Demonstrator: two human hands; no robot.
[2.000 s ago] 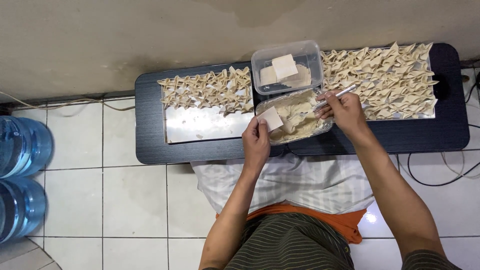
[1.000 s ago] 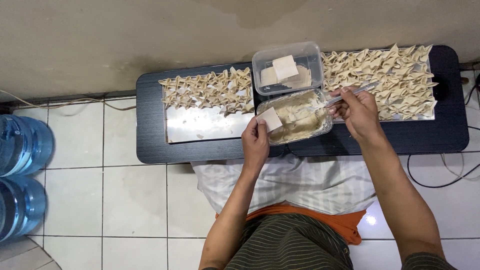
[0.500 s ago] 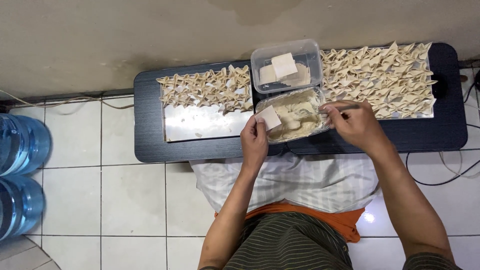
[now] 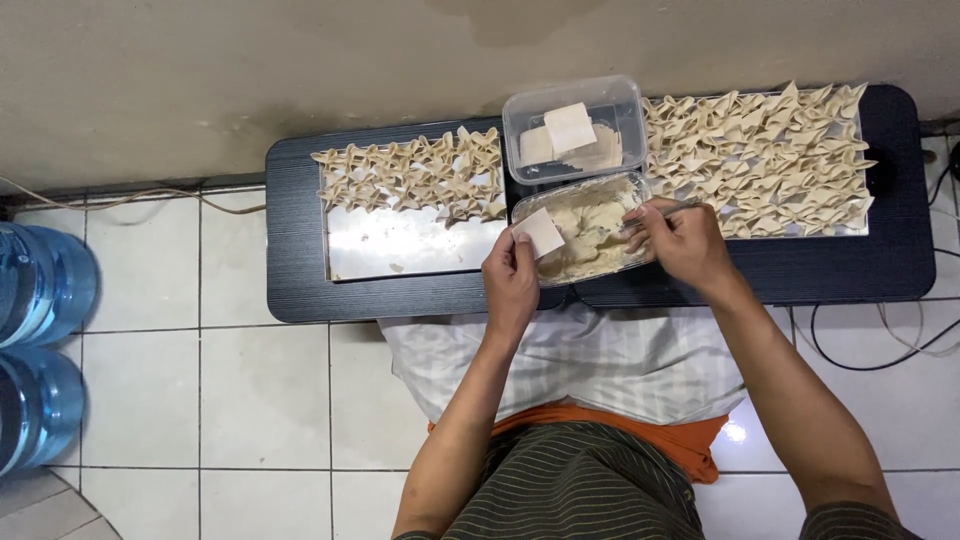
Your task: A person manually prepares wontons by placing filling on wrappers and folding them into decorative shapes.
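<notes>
My left hand point(image 4: 510, 280) holds a square dumpling wrapper point(image 4: 539, 233) flat over the near edge of the clear tub of pale filling point(image 4: 585, 230). My right hand point(image 4: 682, 240) grips a metal spoon point(image 4: 655, 213) whose tip dips into that filling. Behind it sits a second clear tub point(image 4: 615, 110) with a stack of square wrappers point(image 4: 568, 128). Folded dumplings fill the right tray point(image 4: 760, 160) and the far half of the left tray point(image 4: 410, 245).
Everything rests on a low black table point(image 4: 300, 290) against a wall. Two blue water jugs point(image 4: 40, 290) stand on the white tiles at the left. A striped cloth point(image 4: 600, 365) covers my lap. Cables point(image 4: 870, 350) run at the right.
My right hand has come down and left from the right tray to the filling tub, bringing the spoon's tip into the filling. My left hand has stayed put with the wrapper.
</notes>
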